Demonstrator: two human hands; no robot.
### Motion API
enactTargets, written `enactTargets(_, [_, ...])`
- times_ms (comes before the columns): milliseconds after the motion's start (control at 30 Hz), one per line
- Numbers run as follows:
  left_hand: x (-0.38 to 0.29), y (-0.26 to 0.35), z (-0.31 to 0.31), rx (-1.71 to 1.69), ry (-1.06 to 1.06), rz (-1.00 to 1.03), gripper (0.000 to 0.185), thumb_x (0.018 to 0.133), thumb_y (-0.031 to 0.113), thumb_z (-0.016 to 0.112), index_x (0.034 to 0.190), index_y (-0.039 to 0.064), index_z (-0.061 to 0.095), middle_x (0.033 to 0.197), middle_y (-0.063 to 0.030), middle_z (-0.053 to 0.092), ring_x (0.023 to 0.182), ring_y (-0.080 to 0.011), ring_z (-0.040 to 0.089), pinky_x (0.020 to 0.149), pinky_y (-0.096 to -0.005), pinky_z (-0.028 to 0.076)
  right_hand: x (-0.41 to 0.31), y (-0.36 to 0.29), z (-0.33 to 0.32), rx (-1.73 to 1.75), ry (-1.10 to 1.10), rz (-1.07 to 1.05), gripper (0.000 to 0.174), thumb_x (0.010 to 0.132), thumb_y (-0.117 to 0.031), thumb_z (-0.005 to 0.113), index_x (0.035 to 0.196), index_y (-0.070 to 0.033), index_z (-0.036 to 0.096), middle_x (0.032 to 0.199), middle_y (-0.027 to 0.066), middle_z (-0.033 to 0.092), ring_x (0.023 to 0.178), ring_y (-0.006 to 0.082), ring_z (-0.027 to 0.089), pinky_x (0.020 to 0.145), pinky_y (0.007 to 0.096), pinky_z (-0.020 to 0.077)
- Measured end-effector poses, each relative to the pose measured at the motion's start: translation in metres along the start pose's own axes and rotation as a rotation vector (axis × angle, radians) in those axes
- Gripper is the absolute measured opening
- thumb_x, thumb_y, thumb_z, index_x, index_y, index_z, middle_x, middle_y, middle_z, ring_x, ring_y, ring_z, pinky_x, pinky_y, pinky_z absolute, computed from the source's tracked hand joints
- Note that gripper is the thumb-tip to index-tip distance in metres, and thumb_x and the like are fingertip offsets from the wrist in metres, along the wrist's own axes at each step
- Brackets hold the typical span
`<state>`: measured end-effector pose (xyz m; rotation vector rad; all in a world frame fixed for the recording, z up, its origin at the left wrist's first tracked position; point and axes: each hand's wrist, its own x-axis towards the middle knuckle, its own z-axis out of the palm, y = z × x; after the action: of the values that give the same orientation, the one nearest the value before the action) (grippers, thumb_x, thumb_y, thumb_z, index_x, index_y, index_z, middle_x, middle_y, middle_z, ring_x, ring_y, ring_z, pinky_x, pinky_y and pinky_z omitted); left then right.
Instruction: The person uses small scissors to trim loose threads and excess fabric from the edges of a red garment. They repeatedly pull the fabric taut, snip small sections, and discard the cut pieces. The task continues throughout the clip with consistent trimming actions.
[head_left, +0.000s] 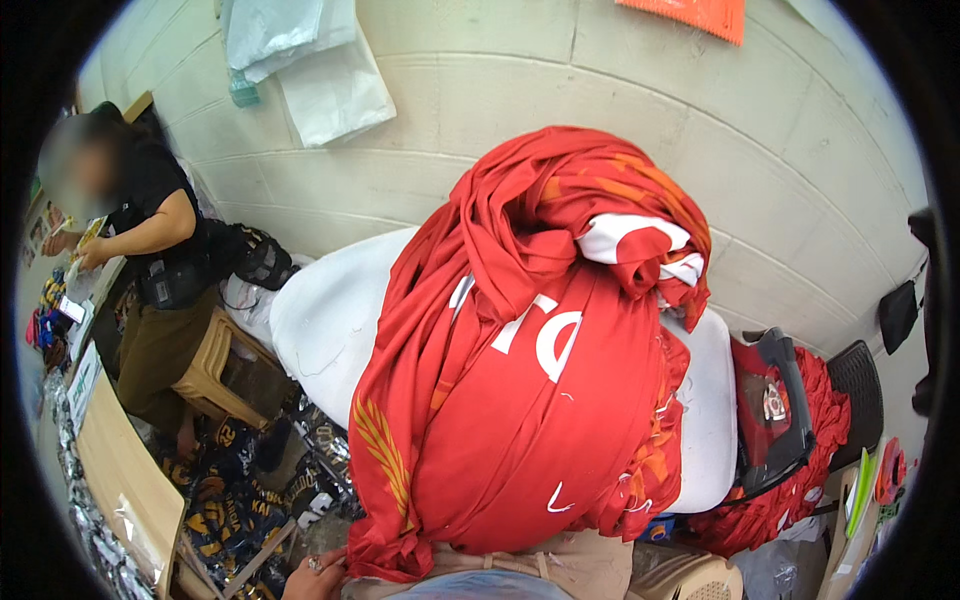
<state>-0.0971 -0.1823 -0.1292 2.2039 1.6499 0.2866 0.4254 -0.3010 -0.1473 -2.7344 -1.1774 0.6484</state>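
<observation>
A large knotted bundle of red fabric, with white, orange and yellow print, rests on a white padded board in front of me. Cut threads and scraps lie on its surface. At the bottom of the view, my left hand wears a ring and touches the bundle's lower left corner; whether its fingers grip the cloth cannot be made out. My right hand is out of view. On that side the bundle's edge hangs in folds near my lap.
At the left a person sits on a plastic stool beside a wooden table. Dark printed garments cover the floor. More red fabric and a clear-fronted bag are at the right, before a pale block wall.
</observation>
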Motion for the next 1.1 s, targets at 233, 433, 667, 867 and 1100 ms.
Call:
enactTargets(233, [0.001,0.008,-0.013,-0.082,0.027,-0.035,0.039,0.083,0.009,0.049,0.122,0.011,0.052,0.122,-0.014,0.054,0.09,-0.0403,0.057,0.07,-0.0455,0.048,0.013,0.046,0.035,-0.199,-0.165,0.066,0.057,0.077,-0.025,0.063,0.128,-0.007,0.045,0.114,0.0327,0.052,0.097,0.047,0.055,0.08,0.0493,0.0469])
enactTargets(433, [0.007,0.015,-0.023,-0.033,-0.186,-0.208,0.04,0.086,0.02,0.052,0.125,0.014,0.05,0.123,-0.0121,0.055,0.094,-0.0384,0.058,0.072,-0.0449,0.048,0.019,0.06,0.044,-0.191,-0.217,0.014,0.054,0.077,-0.022,0.06,0.127,-0.005,0.046,0.111,0.0305,0.053,0.097,0.0442,0.054,0.079,0.0484,0.0467])
enactTargets(667, [-0.002,0.008,-0.012,-0.101,-0.057,-0.177,0.056,0.083,0.045,0.06,0.13,0.018,0.047,0.119,-0.0121,0.058,0.095,-0.0361,0.058,0.074,-0.0449,0.047,0.021,0.02,0.014,-0.163,-0.168,0.008,0.053,0.076,-0.02,0.062,0.125,-0.006,0.048,0.108,0.0285,0.052,0.094,0.0422,0.054,0.076,0.0468,0.0466])
enactTargets(867, [-0.003,-0.015,0.007,-0.056,-0.24,-0.317,0.06,0.083,0.048,0.057,0.134,0.019,0.044,0.12,-0.0112,0.058,0.099,-0.0327,0.059,0.077,-0.043,0.047,0.017,0.011,0.01,-0.121,-0.119,-0.007,0.052,0.076,-0.018,0.064,0.124,-0.006,0.05,0.105,0.0268,0.052,0.091,0.0405,0.054,0.074,0.0454,0.0464])
enactTargets(1100, [0.014,0.0,-0.009,-0.145,-0.361,-0.477,0.066,0.083,0.054,0.055,0.137,0.019,0.041,0.122,-0.0107,0.058,0.1,-0.0297,0.06,0.078,-0.0416,0.047,0.012,0.008,0.007,-0.132,-0.098,-0.006,0.051,0.074,-0.017,0.066,0.122,-0.006,0.052,0.101,0.0248,0.051,0.087,0.0386,0.053,0.072,0.0437,0.0463])
